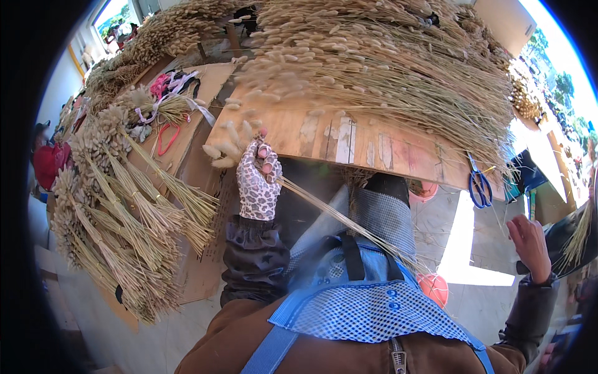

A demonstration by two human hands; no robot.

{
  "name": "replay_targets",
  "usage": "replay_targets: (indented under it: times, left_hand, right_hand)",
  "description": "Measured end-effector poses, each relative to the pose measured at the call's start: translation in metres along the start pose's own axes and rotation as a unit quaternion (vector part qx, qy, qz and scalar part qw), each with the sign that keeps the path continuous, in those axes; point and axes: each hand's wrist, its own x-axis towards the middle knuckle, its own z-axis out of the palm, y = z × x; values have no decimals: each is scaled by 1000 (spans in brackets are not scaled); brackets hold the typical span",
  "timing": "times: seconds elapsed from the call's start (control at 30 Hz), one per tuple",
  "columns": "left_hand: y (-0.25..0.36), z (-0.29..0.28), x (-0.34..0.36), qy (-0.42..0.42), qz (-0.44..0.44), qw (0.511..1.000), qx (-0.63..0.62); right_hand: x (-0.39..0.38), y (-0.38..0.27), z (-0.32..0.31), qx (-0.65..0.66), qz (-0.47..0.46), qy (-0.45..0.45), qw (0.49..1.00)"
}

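Note:
My left hand (pixel 258 177), in a leopard-print glove with bare fingertips, is closed round a thin bunch of dried bunny-tail grass (pixel 339 216). The fluffy heads poke out at the left of the fist, over the board's near edge. Its long stalks slant down to the right across my apron. Off to the right, my bare right hand (pixel 531 246) is raised with loosely bent fingers apart and holds nothing I can see. Nearest to it, blue-handled scissors (pixel 479 187) hang at the board's right front edge.
A big heap of loose bunny-tail grass (pixel 386 68) covers the far part of the wooden board (pixel 299 134). Tied bundles (pixel 134 206) lie on a cardboard-covered surface at left, near a red loop (pixel 167 138) and ribbons. A pink round container (pixel 433 290) stands below.

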Motion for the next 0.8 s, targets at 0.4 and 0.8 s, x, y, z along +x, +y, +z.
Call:
replay_targets:
  times: [0.4,0.8]
  left_hand:
    - [15,-4,-15,130,4,991,-16]
    - [7,-9,19,143,30,989,1]
  right_hand:
    - [284,-223,127,-189,-379,179,888]
    - [264,-183,117,-135,-405,166,889]
